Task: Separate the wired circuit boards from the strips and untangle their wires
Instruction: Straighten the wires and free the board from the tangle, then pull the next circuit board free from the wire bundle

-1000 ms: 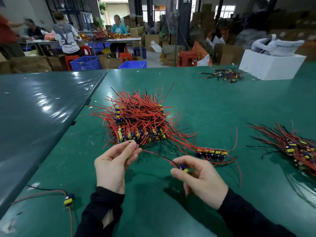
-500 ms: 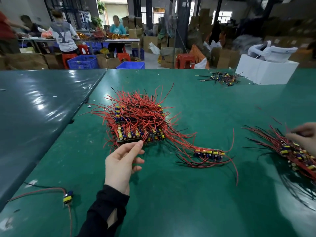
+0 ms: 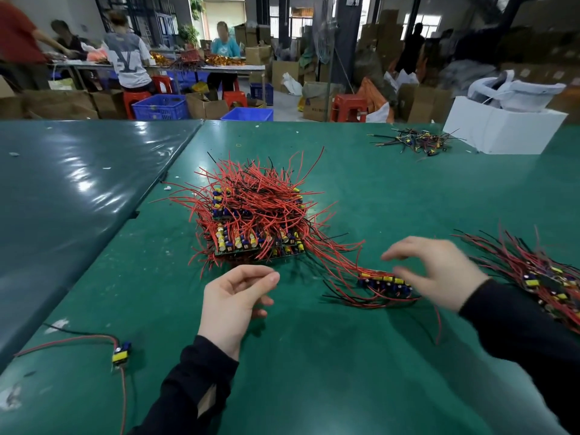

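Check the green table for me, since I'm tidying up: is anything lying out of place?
One single wired board lies alone near the left edge of the table, apart from the central heap and the right-hand pile. A small scatter of wire scraps sits beside the white box.

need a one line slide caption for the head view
Empty left hand waits near the board pile while the blurred right hand hovers over a short strip on the green table.

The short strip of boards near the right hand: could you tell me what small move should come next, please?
Probably lower the right hand onto the short strip and grip it. Both hands are empty, the right one hovers blurred above it, and the left hand waits nearby.
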Action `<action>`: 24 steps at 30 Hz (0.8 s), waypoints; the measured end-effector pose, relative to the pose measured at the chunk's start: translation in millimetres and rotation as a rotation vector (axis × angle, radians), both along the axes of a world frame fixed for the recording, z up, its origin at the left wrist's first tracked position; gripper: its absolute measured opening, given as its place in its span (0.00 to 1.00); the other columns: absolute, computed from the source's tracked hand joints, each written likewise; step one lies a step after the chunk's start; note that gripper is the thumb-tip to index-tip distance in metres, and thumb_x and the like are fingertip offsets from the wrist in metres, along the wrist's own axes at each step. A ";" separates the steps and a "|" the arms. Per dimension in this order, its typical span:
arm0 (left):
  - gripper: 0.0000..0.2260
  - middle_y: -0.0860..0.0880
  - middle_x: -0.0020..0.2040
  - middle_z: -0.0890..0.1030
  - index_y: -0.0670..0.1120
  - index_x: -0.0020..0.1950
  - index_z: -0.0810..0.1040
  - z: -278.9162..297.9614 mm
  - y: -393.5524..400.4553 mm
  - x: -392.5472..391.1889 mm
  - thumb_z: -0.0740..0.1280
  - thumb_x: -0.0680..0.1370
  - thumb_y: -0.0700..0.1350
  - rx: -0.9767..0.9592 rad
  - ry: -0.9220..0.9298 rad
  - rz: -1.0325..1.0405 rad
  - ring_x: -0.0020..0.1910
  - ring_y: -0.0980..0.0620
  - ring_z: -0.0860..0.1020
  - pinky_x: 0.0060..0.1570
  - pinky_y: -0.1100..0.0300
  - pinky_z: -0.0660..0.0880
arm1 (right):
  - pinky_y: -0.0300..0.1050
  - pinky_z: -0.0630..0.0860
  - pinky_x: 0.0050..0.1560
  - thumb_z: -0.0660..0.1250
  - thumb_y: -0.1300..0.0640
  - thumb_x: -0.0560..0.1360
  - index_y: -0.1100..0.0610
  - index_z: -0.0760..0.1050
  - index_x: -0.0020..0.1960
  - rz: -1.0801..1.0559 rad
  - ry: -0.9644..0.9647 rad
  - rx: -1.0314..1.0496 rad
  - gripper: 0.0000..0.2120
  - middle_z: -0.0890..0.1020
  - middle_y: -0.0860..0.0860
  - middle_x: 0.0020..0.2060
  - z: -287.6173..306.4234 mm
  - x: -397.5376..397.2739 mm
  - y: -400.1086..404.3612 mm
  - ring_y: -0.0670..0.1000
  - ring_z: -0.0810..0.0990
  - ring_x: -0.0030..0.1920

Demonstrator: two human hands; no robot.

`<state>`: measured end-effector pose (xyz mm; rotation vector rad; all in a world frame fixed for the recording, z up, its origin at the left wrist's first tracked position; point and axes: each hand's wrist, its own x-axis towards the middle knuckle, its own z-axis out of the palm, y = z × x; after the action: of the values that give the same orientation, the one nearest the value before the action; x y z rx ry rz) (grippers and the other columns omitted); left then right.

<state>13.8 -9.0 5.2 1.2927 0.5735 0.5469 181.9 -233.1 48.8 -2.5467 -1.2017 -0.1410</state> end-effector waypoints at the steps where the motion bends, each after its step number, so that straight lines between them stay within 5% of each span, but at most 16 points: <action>1: 0.02 0.51 0.31 0.81 0.42 0.40 0.82 -0.7 -0.2 -0.1 0.73 0.70 0.37 0.012 0.010 -0.008 0.24 0.57 0.74 0.22 0.67 0.70 | 0.43 0.70 0.60 0.71 0.58 0.72 0.55 0.80 0.56 -0.016 0.039 -0.059 0.13 0.81 0.51 0.54 -8.0 1.8 10.7 0.52 0.78 0.56; 3: 0.02 0.50 0.30 0.81 0.41 0.40 0.82 -1.9 -0.1 0.0 0.73 0.70 0.36 0.017 0.021 -0.014 0.24 0.57 0.75 0.22 0.67 0.70 | 0.46 0.70 0.62 0.70 0.51 0.71 0.53 0.77 0.60 -0.098 0.124 -0.142 0.18 0.79 0.50 0.56 -21.8 8.3 23.7 0.53 0.76 0.60; 6: 0.02 0.49 0.30 0.81 0.40 0.40 0.82 -4.2 -1.4 1.6 0.73 0.70 0.35 0.001 0.031 -0.028 0.24 0.56 0.75 0.23 0.66 0.71 | 0.48 0.73 0.55 0.72 0.48 0.70 0.52 0.81 0.50 -0.162 0.156 -0.073 0.11 0.83 0.50 0.46 -33.7 14.1 30.1 0.55 0.79 0.52; 11: 0.04 0.45 0.34 0.80 0.40 0.41 0.81 -11.0 -10.6 8.1 0.70 0.71 0.32 -0.038 0.031 -0.090 0.30 0.53 0.76 0.28 0.65 0.74 | 0.42 0.74 0.44 0.77 0.55 0.66 0.49 0.80 0.39 0.046 0.315 0.336 0.07 0.83 0.46 0.34 -36.8 -5.8 36.7 0.47 0.81 0.37; 14: 0.08 0.42 0.41 0.81 0.39 0.46 0.81 -9.9 -17.6 10.6 0.72 0.67 0.38 -0.095 -0.015 -0.204 0.37 0.49 0.77 0.35 0.61 0.74 | 0.40 0.74 0.39 0.76 0.57 0.67 0.51 0.80 0.39 0.182 0.560 0.454 0.06 0.83 0.47 0.33 -36.8 -28.6 48.4 0.43 0.78 0.33; 18: 0.10 0.39 0.39 0.82 0.36 0.42 0.82 -6.5 -21.1 9.6 0.70 0.65 0.40 -0.232 -0.079 -0.333 0.32 0.49 0.79 0.35 0.61 0.78 | 0.41 0.74 0.37 0.76 0.58 0.68 0.56 0.81 0.42 0.264 0.762 0.435 0.05 0.82 0.50 0.34 -44.3 -43.6 52.3 0.43 0.77 0.33; 24: 0.09 0.40 0.39 0.84 0.36 0.40 0.83 -11.3 -16.4 5.2 0.72 0.63 0.38 -0.036 -0.092 -0.391 0.36 0.49 0.81 0.39 0.61 0.79 | 0.44 0.75 0.40 0.80 0.59 0.62 0.58 0.80 0.43 0.223 0.956 0.449 0.13 0.84 0.57 0.38 -44.0 -47.6 51.6 0.48 0.78 0.36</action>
<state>19.0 -25.5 -6.0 1.2961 0.2423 0.2685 134.4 -181.5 4.8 -1.6949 -0.8899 0.6955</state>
